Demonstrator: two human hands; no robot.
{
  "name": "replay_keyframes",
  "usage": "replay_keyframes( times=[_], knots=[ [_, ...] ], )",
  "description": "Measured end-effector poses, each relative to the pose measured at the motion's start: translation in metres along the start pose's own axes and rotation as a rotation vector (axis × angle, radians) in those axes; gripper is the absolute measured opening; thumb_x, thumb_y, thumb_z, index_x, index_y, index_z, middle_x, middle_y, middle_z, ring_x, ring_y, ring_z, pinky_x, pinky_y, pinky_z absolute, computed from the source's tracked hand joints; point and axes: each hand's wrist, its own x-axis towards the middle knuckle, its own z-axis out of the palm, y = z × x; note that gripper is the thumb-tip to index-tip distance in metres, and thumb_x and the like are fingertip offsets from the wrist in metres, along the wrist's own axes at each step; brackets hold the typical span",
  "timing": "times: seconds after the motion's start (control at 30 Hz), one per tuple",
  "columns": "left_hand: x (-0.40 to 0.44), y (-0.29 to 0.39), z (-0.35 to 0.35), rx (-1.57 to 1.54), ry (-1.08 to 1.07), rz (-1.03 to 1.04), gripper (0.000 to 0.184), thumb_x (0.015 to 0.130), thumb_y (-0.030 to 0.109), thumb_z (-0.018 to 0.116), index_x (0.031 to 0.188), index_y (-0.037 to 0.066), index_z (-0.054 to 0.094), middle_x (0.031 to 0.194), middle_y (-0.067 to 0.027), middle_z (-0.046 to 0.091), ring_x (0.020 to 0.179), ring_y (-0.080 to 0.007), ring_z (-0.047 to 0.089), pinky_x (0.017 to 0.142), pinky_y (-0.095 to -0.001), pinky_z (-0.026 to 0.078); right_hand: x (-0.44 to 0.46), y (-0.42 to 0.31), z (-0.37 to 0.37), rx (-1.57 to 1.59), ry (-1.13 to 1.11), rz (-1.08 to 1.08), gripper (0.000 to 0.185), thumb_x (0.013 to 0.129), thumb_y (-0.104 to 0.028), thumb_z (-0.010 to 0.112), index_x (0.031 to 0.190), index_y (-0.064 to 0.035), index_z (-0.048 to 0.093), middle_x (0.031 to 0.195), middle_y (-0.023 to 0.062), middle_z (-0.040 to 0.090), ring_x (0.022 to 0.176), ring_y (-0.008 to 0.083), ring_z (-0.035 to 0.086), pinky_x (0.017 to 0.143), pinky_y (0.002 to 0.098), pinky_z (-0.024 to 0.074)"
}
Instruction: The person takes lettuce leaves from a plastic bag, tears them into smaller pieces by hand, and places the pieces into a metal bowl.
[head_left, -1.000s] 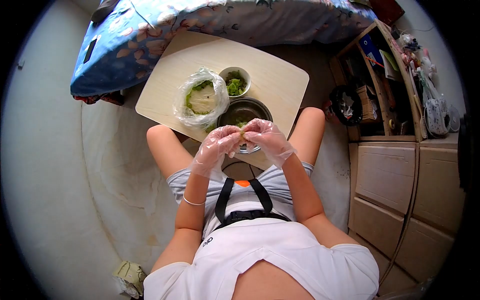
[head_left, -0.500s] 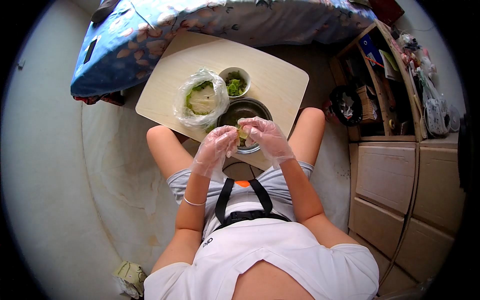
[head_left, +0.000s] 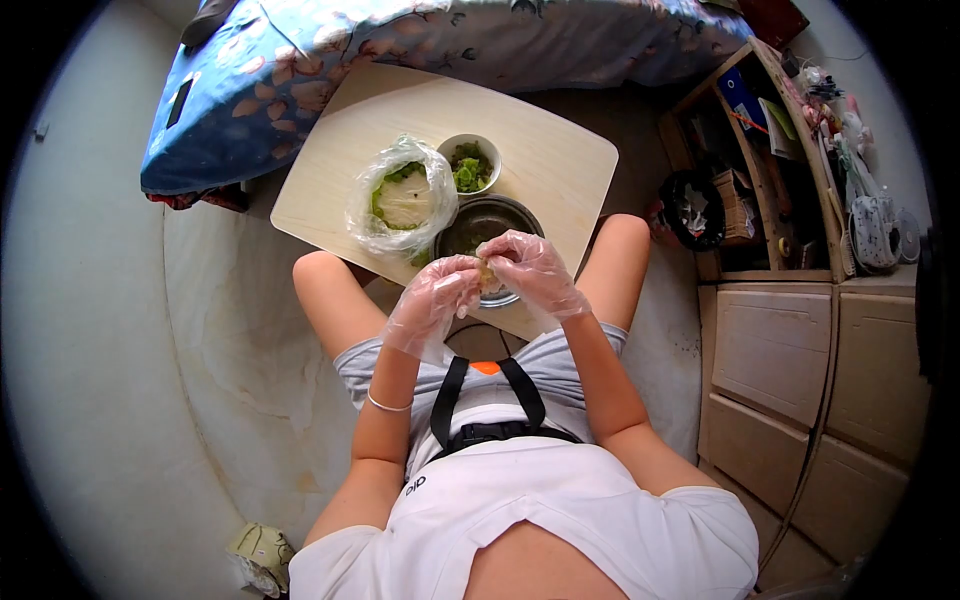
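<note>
Near the middle of the head view, over the near part of the metal bowl (head_left: 488,214), pinches with left hand (head_left: 438,298) and right hand (head_left: 533,275), both in thin clear gloves (head_left: 562,306); holds the fingers (head_left: 503,249) narrow, nearly tip to tip, apparently on a small pale-green piece (head_left: 485,271), too hidden to make out fully; work low above the bowl to catch anything dropped; grip with the very tips, not with loose glove film, likely slippery; pull in short, gentle moves, steadying with one hand; toward the left, mind the crinkled plastic bag (head_left: 402,240) just beside the metal bowl; farther off, mind the rim of the white bowl (head_left: 497,160) with leafy greens (head_left: 468,172); note the near edge of the desk (head_left: 565,165), between the knees (head_left: 325,275); for wider moves, swing outward to the right, toward the rounded corner.
</note>
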Motion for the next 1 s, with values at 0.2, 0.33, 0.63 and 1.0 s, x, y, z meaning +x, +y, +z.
replay_keyframes(
  times=[0.2,0.33,0.63,1.0],
  knots=[
    [0.000,0.004,0.002,-0.027,-0.017,-0.004,0.020,0.089,0.014,0.063,0.104,0.001,0.061,0.079,-0.0032,0.061,0.060,-0.0080,0.053,0.051,-0.0193,0.042,0.003,0.013,0.002,0.123,0.105,0.046,0.015,0.086,-0.002,0.056,0.097,0.0019,0.066,0.088,0.0039,0.065,0.081,0.0078,0.060,0.074,0.0223,0.0504],
    [-0.001,0.007,0.003,-0.017,0.014,0.002,0.019,0.089,0.012,0.063,0.104,0.001,0.061,0.082,-0.0048,0.063,0.059,-0.0077,0.053,0.051,-0.0191,0.042,0.003,0.016,-0.003,0.280,0.182,0.124,0.014,0.087,-0.002,0.056,0.096,0.0014,0.066,0.085,0.0035,0.064,0.079,0.0078,0.061,0.073,0.0234,0.0506],
    [0.008,0.023,-0.012,0.039,0.174,0.248,0.022,0.092,0.013,0.059,0.109,0.000,0.061,0.086,-0.0039,0.063,0.061,-0.0075,0.052,0.053,-0.0201,0.040,0.004,0.042,-0.022,-0.319,0.228,-0.153,0.010,0.084,-0.002,0.060,0.091,-0.0017,0.066,0.084,0.0170,0.068,0.074,0.0277,0.067,0.068,0.0338,0.0531],
    [0.084,0.077,-0.020,0.498,0.325,0.467,0.024,0.091,0.015,0.062,0.108,-0.001,0.064,0.086,-0.0009,0.063,0.067,-0.0068,0.055,0.055,-0.0209,0.045,0.003,0.073,-0.027,-0.456,0.251,-0.187,0.021,0.083,0.000,0.058,0.103,-0.0038,0.064,0.082,0.0160,0.068,0.073,0.0269,0.067,0.068,0.0331,0.0522]
  ],
)
